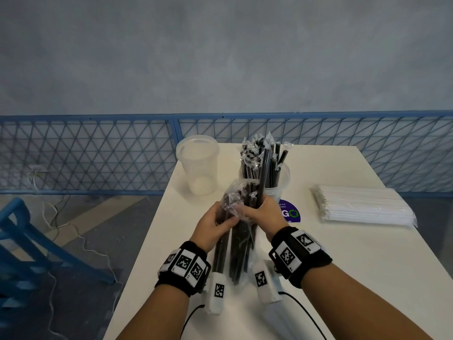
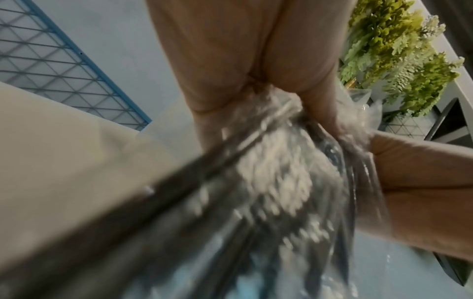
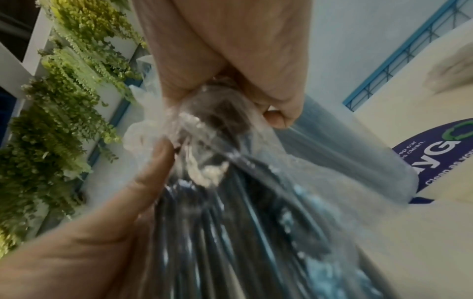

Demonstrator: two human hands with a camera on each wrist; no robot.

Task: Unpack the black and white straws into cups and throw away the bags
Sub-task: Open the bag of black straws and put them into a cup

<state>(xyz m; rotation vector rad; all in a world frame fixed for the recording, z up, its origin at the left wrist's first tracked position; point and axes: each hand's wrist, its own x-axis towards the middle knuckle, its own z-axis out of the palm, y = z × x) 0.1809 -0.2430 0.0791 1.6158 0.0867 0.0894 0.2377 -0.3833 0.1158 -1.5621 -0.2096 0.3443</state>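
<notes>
From the head view, a white tabletop [image 1: 343,266] fills the lower right, and both hands meet near its centre around a clear plastic bag [image 1: 239,209] of black straws [image 1: 241,251] held nearly upright. The left hand [image 1: 215,224], at about 9 o'clock of the bundle, has its fingers curled round the crumpled plastic and the straws inside. The right hand [image 1: 266,212], at 3 o'clock, is closed round straws that rise out of the bag's open top toward the cup behind. The left wrist view adds what the head view hides: the palm [image 2: 230,60] clamped on bunched plastic [image 2: 276,161], with the other hand's fingers [image 2: 422,182] pressing in from 3 o'clock; it is blurred. The right wrist view shows the thumb [image 3: 279,113] and curled fingers pinching the bag's neck [image 3: 204,129], the left hand's thumb [image 3: 143,174] coming in from 8 o'clock, and green hanging plants [image 3: 64,101] at 9 o'clock, unseen from the head. At 11 o'clock of the hands stands an empty translucent cup [image 1: 198,165]; at 12 o'clock a second cup [image 1: 277,182] is packed with wrapped black straws [image 1: 259,158] and partly hidden by the raised bundle. A round purple sticker [image 1: 291,212] lies just beside the right hand, and a sealed pack of white straws [image 1: 362,207] rests at 3 o'clock. A blue lattice fence [image 1: 98,153] runs behind.
</notes>
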